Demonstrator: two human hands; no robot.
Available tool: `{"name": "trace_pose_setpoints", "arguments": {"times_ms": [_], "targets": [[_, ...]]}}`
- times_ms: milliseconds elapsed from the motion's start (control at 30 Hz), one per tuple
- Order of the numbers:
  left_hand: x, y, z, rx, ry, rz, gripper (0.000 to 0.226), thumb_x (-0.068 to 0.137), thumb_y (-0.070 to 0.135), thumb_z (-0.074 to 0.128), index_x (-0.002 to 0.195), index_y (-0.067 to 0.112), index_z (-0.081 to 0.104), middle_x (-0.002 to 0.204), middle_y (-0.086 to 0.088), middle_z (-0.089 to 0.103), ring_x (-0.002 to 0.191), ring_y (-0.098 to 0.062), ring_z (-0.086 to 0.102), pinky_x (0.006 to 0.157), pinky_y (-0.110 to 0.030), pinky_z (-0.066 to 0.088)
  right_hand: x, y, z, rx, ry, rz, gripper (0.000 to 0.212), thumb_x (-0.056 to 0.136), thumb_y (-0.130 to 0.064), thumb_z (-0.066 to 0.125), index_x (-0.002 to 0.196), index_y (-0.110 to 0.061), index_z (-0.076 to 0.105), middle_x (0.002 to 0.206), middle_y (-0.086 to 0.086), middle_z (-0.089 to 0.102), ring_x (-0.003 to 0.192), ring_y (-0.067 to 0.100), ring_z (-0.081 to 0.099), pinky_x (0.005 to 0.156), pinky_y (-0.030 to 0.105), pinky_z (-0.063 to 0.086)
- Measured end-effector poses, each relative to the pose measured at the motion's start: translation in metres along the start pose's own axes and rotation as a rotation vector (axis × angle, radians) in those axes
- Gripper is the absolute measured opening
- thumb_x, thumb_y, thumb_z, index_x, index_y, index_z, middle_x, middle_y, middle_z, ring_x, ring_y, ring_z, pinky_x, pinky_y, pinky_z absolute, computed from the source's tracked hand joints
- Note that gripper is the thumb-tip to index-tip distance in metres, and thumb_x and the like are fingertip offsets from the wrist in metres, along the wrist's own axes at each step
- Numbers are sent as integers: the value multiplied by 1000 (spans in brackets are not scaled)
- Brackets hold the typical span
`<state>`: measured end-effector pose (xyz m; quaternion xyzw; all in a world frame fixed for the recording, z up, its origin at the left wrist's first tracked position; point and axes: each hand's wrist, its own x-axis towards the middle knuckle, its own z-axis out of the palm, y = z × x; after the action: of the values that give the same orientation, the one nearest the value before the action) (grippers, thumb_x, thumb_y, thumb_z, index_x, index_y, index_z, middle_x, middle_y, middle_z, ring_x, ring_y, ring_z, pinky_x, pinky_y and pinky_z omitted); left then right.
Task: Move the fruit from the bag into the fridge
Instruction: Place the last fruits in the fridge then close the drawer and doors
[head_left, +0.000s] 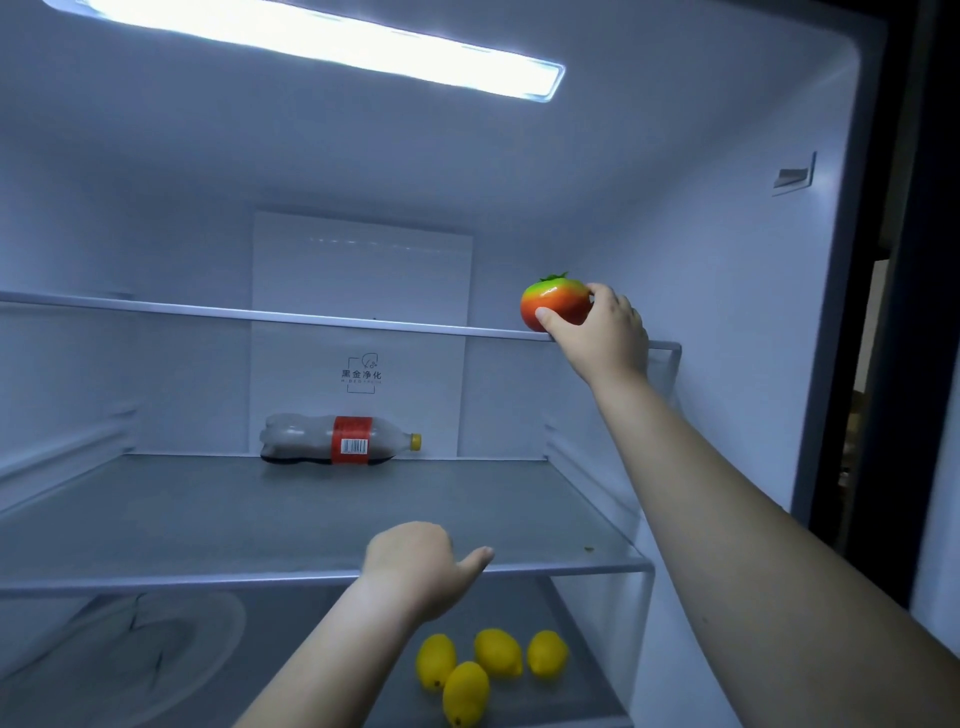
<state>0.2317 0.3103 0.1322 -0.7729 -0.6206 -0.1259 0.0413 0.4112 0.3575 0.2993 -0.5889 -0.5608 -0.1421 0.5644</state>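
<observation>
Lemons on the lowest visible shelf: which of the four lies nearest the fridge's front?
The front lemon, lowest in the picture. It lies alone, while the other three lemons form a row behind it, farther back.

Forearms (727, 493) bare to frame edge; left grip (415, 566), right grip (602, 338) bare.

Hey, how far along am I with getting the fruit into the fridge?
Done: four lemons lie on the lower shelf. In hand: your right hand grips a red-and-green fruit at the right end of the top shelf, not yet released. The left hand is by the middle shelf. Left: let go of it; the bag is out of view, so I can't tell what remains.
</observation>
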Motion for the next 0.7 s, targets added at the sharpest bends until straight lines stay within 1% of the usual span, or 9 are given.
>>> {"name": "trace_pose_setpoints", "arguments": {"times_ms": [133,200,267,400,467,533,567,600,700], "targets": [[-5,-3,7,-6,57,16,61,89,65,29,61,15,49,62,1,47,67,-21,50,48,-27,28,-1,1,1,-8,14,-2,61,77,-48,66,126,-14,50,126,8,55,117,28,48,94,37,38],[-7,-7,14,-51,121,35,61,89,66,30,72,17,61,80,3,57,80,-18,55,55,-27,35,-1,1,2,-13,23,-7,61,77,-48,65,125,-14,50,126,8,55,117,28,48,94,37,38],[-10,-11,19,-115,168,42,57,88,66,31,85,22,67,91,7,57,91,-13,55,61,-27,38,0,1,2,-17,26,-7,62,77,-48,66,126,-13,49,127,8,54,118,29,47,95,37,37],[-13,-16,25,-161,188,40,54,87,67,32,97,28,68,89,11,52,99,-8,50,64,-26,36,-5,-1,0,8,63,-7,71,78,-46,67,133,-10,43,134,11,47,123,30,43,97,37,36],[-13,-17,27,-179,193,44,54,87,68,32,100,29,68,91,12,53,100,-7,49,65,-26,36,-18,1,3,61,171,-81,67,78,-42,69,131,-7,45,128,14,50,118,32,45,94,35,36],[-13,-18,29,-206,194,47,54,88,67,33,102,30,68,92,14,54,101,-6,48,66,-26,37,-37,8,9,75,293,-221,59,79,-38,67,124,-4,51,119,15,54,109,33,50,92,34,38],[-13,-19,30,-221,198,51,53,87,67,33,103,30,68,93,14,54,102,-6,48,67,-25,38,-48,12,13,68,337,-286,57,81,-36,65,124,-2,52,118,16,54,109,33,50,94,34,38],[-14,-20,31,-232,204,54,54,87,68,33,104,30,68,95,15,55,102,-6,48,68,-26,41,-59,17,16,63,354,-335,56,82,-34,62,125,0,51,121,17,53,112,33,49,98,34,36],[-14,-22,33,-257,230,56,53,87,67,34,105,31,68,100,15,58,104,-6,48,74,-27,45,-99,31,24,86,315,-420,54,86,-25,60,131,1,46,129,19,49,122,31,44,106,32,30]]}}
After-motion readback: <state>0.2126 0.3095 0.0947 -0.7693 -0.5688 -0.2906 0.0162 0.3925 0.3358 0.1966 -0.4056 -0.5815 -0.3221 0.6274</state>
